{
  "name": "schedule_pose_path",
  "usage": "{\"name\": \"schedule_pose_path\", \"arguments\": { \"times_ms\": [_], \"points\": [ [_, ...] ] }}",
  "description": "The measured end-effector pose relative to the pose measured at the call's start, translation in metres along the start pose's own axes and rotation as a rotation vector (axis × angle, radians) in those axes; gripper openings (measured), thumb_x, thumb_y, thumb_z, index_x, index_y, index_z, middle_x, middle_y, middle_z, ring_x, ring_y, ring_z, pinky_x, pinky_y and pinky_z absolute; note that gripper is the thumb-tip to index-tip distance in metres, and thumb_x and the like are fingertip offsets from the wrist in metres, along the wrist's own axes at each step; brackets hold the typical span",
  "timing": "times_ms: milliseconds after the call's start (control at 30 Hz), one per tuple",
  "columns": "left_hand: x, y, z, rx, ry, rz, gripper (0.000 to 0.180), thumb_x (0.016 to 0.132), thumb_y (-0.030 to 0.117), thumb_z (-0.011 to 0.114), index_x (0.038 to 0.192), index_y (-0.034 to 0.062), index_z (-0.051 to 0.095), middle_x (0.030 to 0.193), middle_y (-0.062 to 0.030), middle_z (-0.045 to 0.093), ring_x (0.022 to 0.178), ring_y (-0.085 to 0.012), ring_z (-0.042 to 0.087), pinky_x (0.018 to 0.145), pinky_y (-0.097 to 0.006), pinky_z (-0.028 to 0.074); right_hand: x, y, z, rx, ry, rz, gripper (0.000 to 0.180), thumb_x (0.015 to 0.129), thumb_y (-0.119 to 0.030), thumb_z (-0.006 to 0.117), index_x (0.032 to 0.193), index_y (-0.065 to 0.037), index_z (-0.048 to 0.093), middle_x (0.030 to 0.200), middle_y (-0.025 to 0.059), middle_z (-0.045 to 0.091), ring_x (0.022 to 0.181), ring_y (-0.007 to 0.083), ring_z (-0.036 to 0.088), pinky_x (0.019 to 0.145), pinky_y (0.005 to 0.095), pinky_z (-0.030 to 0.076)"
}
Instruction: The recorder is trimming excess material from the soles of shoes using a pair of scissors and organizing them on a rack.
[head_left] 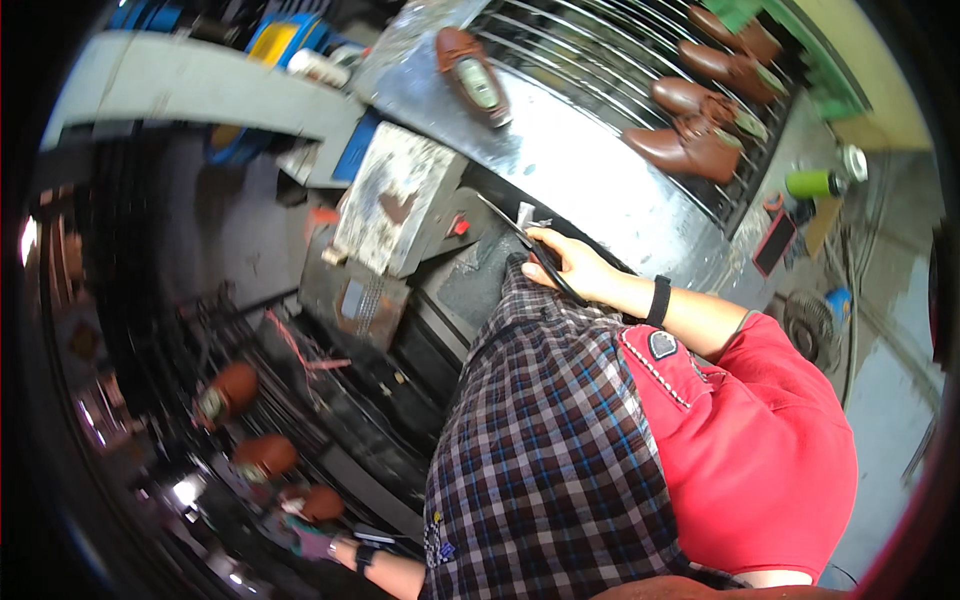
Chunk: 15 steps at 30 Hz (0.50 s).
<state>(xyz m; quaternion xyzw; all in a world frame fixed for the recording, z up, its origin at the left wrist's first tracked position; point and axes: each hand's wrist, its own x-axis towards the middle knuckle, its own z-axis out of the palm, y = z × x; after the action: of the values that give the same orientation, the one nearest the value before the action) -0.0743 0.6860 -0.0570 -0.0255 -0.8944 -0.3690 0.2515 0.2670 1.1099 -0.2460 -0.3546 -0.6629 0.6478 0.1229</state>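
My right hand is closed around the black handle of a long thin tool with a pointed metal blade, above a dark ledge beside the metal table. Whether it is scissors or a knife, I cannot make out. My left hand, low on the left, seems to wear a pinkish glove and is blurred; its fingers do not show clearly. Close by it is a brown shoe, and whether they touch is unclear. Two more brown shoes stand along the dark rack beyond it.
One brown shoe lies on the shiny metal table; several others rest on its metal bars. A stained machine box with a red button stands left of my right hand. A green bottle and a fan are at right.
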Motion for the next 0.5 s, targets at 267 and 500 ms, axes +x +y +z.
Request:
{"name": "schedule_pose_path", "arguments": {
  "times_ms": [267,500],
  "points": [
    [-0.134,0.227,0.182,-0.31,-0.729,0.448,0.046,0.091,0.009,0.061,0.134,-0.0011,0.048,0.129,-0.0117,0.054,0.122,-0.0227,0.049,0.102,-0.034,0.041,-0.043,0.084,-0.057,0.061,0.521,-0.037,0.053,0.085,-0.019,0.076,0.129,-0.003,0.051,0.089,0.0048,0.062,0.081,0.0108,0.058,0.074,0.0254,0.048],
    [-0.375,0.39,0.46,-0.043,-1.803,1.048,0.112,0.068,0.066,0.071,0.144,-0.0063,0.033,0.142,-0.0289,0.043,0.132,-0.0362,0.045,0.11,-0.04,0.036,-0.124,0.105,-0.108,0.288,0.835,0.04,0.056,0.087,-0.005,0.07,0.136,0.002,0.043,0.091,0.0021,0.06,0.084,0.0083,0.057,0.078,0.0226,0.048]
  ]
}}
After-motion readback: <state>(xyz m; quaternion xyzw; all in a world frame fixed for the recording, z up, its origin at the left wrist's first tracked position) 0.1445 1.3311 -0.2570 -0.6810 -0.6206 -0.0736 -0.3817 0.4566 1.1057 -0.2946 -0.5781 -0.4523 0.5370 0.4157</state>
